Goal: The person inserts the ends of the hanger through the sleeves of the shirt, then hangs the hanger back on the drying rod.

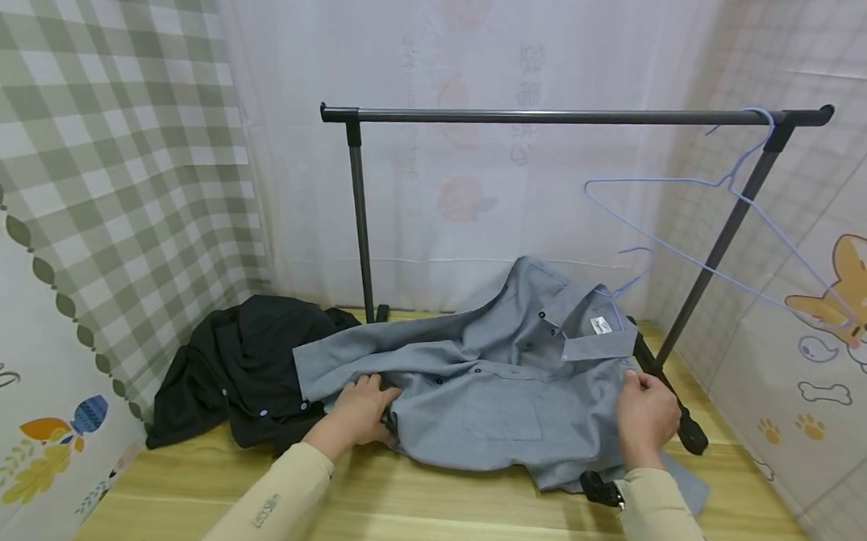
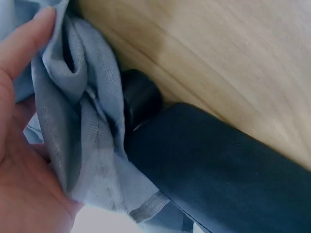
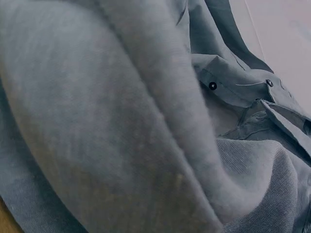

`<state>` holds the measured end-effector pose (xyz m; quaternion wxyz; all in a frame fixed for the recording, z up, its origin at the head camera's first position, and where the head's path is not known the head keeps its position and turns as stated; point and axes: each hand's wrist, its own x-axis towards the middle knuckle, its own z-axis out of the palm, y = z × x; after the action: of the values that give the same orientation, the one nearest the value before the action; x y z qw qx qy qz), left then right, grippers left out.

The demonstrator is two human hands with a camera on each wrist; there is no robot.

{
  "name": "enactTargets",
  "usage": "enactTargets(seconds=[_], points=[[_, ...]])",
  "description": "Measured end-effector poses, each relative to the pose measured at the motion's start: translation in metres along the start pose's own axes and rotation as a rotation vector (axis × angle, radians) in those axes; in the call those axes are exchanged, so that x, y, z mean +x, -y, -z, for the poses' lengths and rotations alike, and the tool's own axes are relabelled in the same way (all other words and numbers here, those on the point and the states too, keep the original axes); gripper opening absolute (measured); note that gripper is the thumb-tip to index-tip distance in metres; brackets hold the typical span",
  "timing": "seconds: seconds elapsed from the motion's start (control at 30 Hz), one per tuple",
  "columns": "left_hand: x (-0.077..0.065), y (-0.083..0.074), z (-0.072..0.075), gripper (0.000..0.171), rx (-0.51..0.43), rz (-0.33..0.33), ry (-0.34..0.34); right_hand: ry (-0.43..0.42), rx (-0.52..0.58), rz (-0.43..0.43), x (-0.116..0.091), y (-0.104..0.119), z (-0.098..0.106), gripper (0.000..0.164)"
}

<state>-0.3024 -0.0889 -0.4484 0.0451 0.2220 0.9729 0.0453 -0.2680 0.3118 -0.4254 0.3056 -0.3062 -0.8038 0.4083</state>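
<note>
A grey-blue button-up shirt point(image 1: 500, 419) lies spread and rumpled on the wooden table, its collar toward the right. A blue wire hanger point(image 1: 631, 281) pokes its hook out at the collar. My left hand point(image 1: 360, 408) grips the shirt near its left part; in the left wrist view the thumb presses on bunched cloth point(image 2: 99, 121) with fingers behind it. At the shirt's right side, beside the collar, my right hand point(image 1: 645, 413) pinches the fabric with curled fingers. Grey cloth point(image 3: 121, 121) fills most of the right wrist view, hiding that hand.
Behind the shirt stands a dark metal clothes rack point(image 1: 556, 117). A second blue hanger point(image 1: 728, 182) hangs at its right end. To the left lies a crumpled black garment point(image 1: 254, 376). A black bar with a rounded end point(image 2: 218, 160) lies beside the left hand's cloth.
</note>
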Motion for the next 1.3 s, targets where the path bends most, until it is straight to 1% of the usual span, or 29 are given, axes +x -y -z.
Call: enactTargets(seconds=[0.07,0.17,0.2,0.23,0.3,0.37,0.47,0.53,0.6,0.7,0.8,0.9,0.97,1.07,1.17,1.2,1.23,1.3], points=[[0.000,-0.001,-0.003,0.051,0.095,-0.032,-0.014,0.000,0.004,0.029,-0.002,0.001,-0.001,0.034],[0.000,-0.001,-0.009,0.014,0.221,-0.072,-0.081,-0.011,0.011,0.075,-0.006,0.003,-0.004,0.034],[0.000,-0.001,-0.011,0.005,0.253,-0.082,-0.100,-0.017,0.016,0.088,-0.008,0.004,-0.005,0.034],[0.000,-0.001,-0.012,0.004,0.276,-0.089,-0.117,-0.027,0.022,0.102,-0.009,0.004,-0.006,0.034],[-0.001,0.000,-0.013,0.008,0.291,-0.097,-0.132,-0.046,0.032,0.122,-0.013,0.005,-0.007,0.033],[-0.001,0.000,-0.013,0.009,0.273,-0.096,-0.124,-0.062,0.044,0.134,-0.016,0.005,-0.008,0.032],[-0.003,0.001,-0.010,0.007,0.196,-0.092,-0.093,-0.077,0.056,0.145,-0.020,0.006,-0.009,0.030],[-0.005,0.002,-0.006,0.008,0.123,-0.105,-0.080,-0.091,0.057,0.158,-0.021,0.007,-0.010,0.029],[-0.007,0.001,-0.002,0.011,0.055,-0.128,-0.063,-0.105,0.061,0.176,-0.021,0.008,-0.009,0.028],[-0.009,0.000,0.002,0.019,-0.038,-0.186,-0.051,-0.124,0.063,0.200,-0.020,0.012,-0.007,0.029],[-0.011,-0.003,0.004,0.021,-0.114,-0.239,-0.039,-0.127,0.068,0.209,-0.016,0.018,-0.002,0.032],[-0.013,-0.006,0.004,0.021,-0.167,-0.279,-0.028,-0.135,0.072,0.219,-0.010,0.027,0.004,0.033],[-0.014,-0.008,0.003,0.020,-0.168,-0.290,-0.024,-0.143,0.076,0.234,-0.005,0.033,0.009,0.033],[-0.015,-0.008,0.001,0.014,-0.150,-0.282,-0.035,-0.153,0.083,0.254,0.003,0.043,0.017,0.033],[-0.016,-0.006,-0.001,0.005,-0.129,-0.251,-0.040,-0.158,0.090,0.279,0.010,0.051,0.025,0.034],[-0.016,-0.005,-0.001,0.005,-0.129,-0.237,-0.036,-0.161,0.088,0.287,0.012,0.054,0.027,0.034],[-0.016,-0.004,-0.001,0.009,-0.129,-0.222,-0.023,-0.164,0.086,0.295,0.014,0.056,0.029,0.034],[-0.016,0.000,0.000,0.018,-0.161,-0.185,0.019,-0.172,0.081,0.315,0.018,0.059,0.031,0.034]])
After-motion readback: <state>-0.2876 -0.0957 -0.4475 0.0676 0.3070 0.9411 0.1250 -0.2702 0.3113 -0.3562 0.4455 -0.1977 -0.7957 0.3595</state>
